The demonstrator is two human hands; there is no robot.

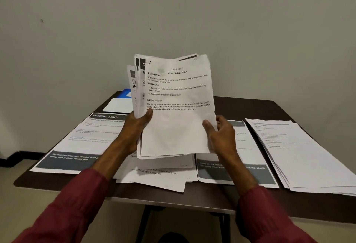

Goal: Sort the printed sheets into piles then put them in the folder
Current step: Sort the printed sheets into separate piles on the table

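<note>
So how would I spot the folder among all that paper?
Look at the dark table, far left corner by the wall. The folder lies there, partly hidden behind the held sheets; it is the only blue thing.

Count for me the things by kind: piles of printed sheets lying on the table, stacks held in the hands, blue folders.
Printed piles on the table: 4 (left pile, centre pile, right-centre pile, far-right pile)
Held stack: 1, gripped by the left hand and the right hand
Blue folder: 1
Total: 6
</note>
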